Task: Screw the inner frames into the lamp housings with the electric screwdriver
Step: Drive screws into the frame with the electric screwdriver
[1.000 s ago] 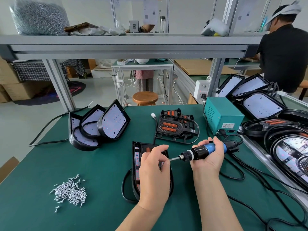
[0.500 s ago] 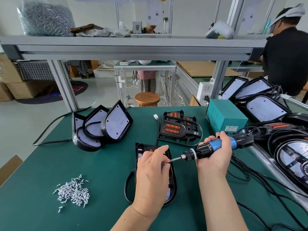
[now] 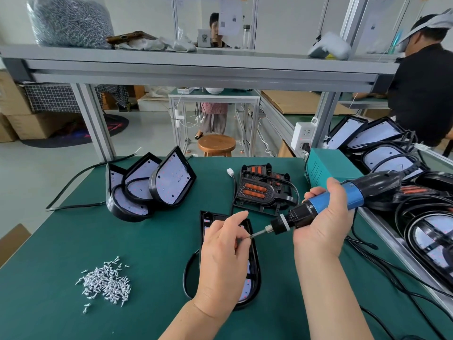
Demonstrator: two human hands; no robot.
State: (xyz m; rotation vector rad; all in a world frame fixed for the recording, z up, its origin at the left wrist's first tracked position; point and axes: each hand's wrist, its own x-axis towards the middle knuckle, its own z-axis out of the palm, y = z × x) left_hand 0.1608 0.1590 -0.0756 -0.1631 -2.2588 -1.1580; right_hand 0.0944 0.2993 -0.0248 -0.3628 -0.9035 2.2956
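A black lamp housing (image 3: 255,271) lies flat on the green mat (image 3: 147,241) in front of me, mostly covered by my left hand (image 3: 224,258). Its fingers are pinched together at the tip of the screwdriver bit; a screw there is too small to make out. My right hand (image 3: 323,227) grips the blue and black electric screwdriver (image 3: 343,200), held tilted with its bit pointing down-left to my left fingertips. A black inner frame with orange parts (image 3: 259,190) lies behind the housing.
A pile of small silver screws (image 3: 105,283) lies at the front left. Three black housings (image 3: 149,185) lean together at the back left. A teal power box (image 3: 328,165) and more housings (image 3: 392,158) fill the right side, with cables trailing. A person in black stands at the far right.
The screwdriver's rear end has risen, so the tool tilts more steeply. My left fingers stay pinched at the bit tip over the housing. The view has shifted slightly.
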